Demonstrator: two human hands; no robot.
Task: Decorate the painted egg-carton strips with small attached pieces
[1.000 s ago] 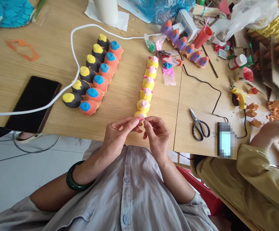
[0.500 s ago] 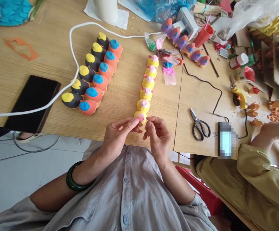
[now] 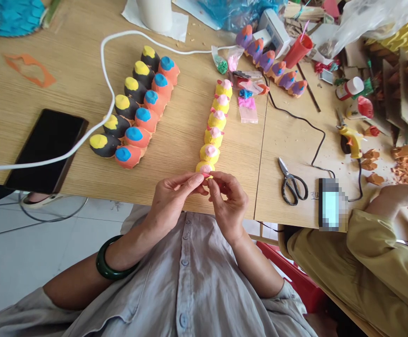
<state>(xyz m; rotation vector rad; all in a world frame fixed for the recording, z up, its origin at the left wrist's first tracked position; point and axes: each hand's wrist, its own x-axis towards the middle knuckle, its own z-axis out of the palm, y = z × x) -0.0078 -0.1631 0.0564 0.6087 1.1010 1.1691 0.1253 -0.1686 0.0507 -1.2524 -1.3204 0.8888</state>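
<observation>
Between the fingertips of both hands, close to the table's front edge, is a tiny pinkish-red piece of clay (image 3: 206, 175). My left hand (image 3: 175, 196) pinches it with thumb and forefinger. Also closed in a pinch, my right hand (image 3: 229, 201) meets the piece from the other side; its fingertips partly cover it. Just beyond the fingers runs a row of yellow bumps (image 3: 215, 136) with pink caps, like egg-carton cups. Small red bits stick out beside several of the farther caps. The nearest bump is partly hidden by my hands.
Left stand rows of black-and-yellow bumps (image 3: 126, 106) and orange-and-blue bumps (image 3: 156, 104), a white cable (image 3: 107, 79) and a phone (image 3: 45, 150). Right lie scissors (image 3: 291, 182), small clay bags (image 3: 248, 105), purple-and-orange bumps (image 3: 267, 61) and a glue gun (image 3: 353, 140). Another person's hand (image 3: 396, 194) is at far right.
My right hand has moved slightly left, and its fingertips now meet the red clay piece at my left fingertips. The rows of bumps have stayed put.
</observation>
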